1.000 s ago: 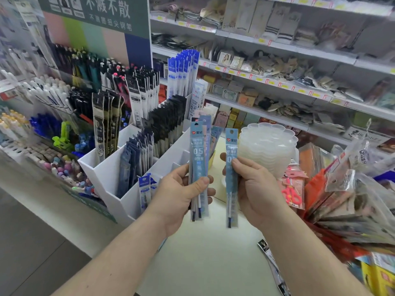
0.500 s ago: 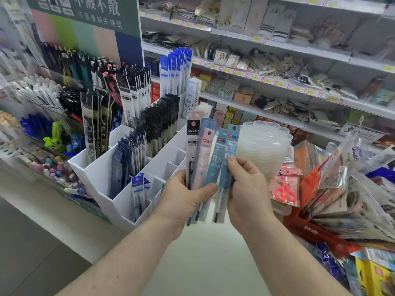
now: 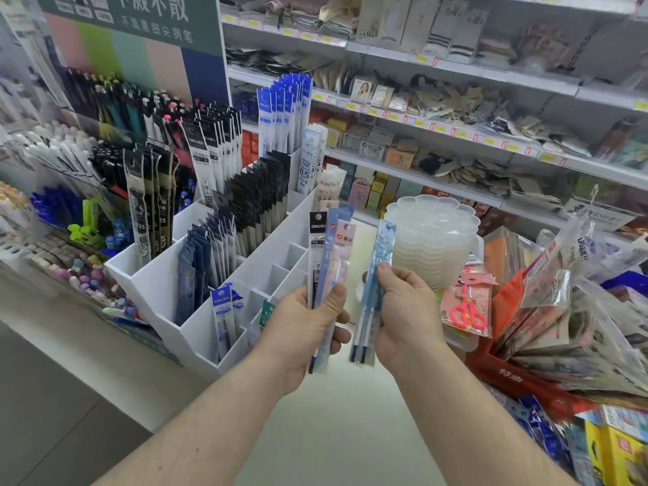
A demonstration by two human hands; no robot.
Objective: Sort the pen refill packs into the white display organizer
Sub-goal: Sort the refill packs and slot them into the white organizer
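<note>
While my left hand grips a fan of packs, my right hand pinches one blue pack. Next, I judge, it needs a matching slot in the organizer.

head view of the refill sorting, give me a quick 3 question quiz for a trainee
1. True or false: the right hand holds a single light blue refill pack, apart from the left hand's bunch.
2. Which pack in the left hand has a black header? A) the leftmost deli pack B) the pink pack C) none
3. Fill in: the pink-handled scissors lie to the ___ of the right hand.

Key: 1 true; 2 A; 3 right
</note>
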